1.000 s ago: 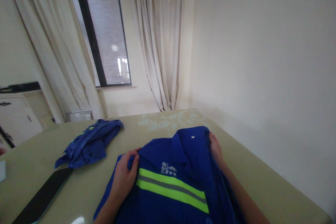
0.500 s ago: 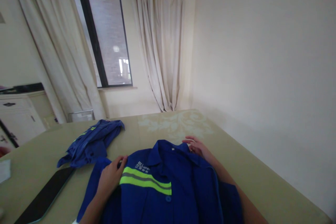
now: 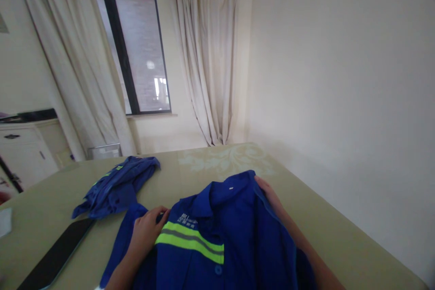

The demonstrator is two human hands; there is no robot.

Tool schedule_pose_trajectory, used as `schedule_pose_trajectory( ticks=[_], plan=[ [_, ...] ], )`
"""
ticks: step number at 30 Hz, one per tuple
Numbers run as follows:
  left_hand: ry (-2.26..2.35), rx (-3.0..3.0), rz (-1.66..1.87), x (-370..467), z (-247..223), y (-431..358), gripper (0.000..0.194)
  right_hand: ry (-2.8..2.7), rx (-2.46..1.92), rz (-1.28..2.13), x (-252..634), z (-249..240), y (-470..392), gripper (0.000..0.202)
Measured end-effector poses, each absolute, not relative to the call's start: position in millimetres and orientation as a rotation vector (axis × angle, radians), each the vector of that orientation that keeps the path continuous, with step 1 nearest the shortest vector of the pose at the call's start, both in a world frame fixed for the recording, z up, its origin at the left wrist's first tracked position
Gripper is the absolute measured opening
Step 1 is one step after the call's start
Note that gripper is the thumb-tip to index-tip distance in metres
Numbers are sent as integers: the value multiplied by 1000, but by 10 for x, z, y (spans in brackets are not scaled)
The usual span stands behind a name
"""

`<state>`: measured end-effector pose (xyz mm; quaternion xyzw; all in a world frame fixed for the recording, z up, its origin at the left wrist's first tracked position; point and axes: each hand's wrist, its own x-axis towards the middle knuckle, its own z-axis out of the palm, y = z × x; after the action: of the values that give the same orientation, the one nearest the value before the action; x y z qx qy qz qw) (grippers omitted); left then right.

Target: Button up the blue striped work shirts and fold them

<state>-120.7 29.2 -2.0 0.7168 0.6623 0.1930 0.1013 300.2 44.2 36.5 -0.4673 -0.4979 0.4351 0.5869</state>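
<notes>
A blue work jacket (image 3: 238,231) lies in front of me, its collar toward the far side. It has a yellow-green and grey reflective band, white lettering on the chest and a blue button below the band. My left hand (image 3: 149,226) is closed on the jacket at the shoulder beside the lettering. At the other side of the collar, my right hand (image 3: 270,195) grips the cloth and holds it raised; the fingers are partly hidden behind it. The lower part of the jacket runs out of view.
A second blue garment (image 3: 117,190) with yellow-green strips lies crumpled at the left of the table (image 3: 166,176). Near it is a flat black object (image 3: 56,253). A white piece (image 3: 5,222) sits at the left edge. A wall (image 3: 340,99) borders the right side.
My right hand has gone from fingers spread beside the collar to gripping it, and that side of the collar has risen. My left hand has stayed nearly in place.
</notes>
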Motion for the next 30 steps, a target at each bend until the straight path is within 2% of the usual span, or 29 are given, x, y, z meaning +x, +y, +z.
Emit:
schedule_pose_trajectory(
  ticks=[7, 13, 18, 22, 25, 30],
  plan=[
    [1995, 2093, 572, -1197, -11, 283, 34, -1113, -1309, 788, 3013, 351, 401, 41],
    [1971, 2124, 595, -1213, -14, 290, 32, -1230, -1295, 1164, 2993, 479, 258, 51],
    [1951, 2172, 573, -1189, -26, 286, 30, -1307, -961, 1501, 2862, 523, 167, 54],
    [1968, 2184, 525, -1163, -15, 279, 30, -1420, -822, 1583, 2710, 412, 178, 61],
    [1969, 2200, 477, -1145, -13, 286, 30, -1537, -961, 1438, 2642, 257, 239, 59],
    [1959, 2226, 469, -1112, -48, 303, 30, -1758, -1283, 841, 2631, 109, 306, 44]
  ],
)
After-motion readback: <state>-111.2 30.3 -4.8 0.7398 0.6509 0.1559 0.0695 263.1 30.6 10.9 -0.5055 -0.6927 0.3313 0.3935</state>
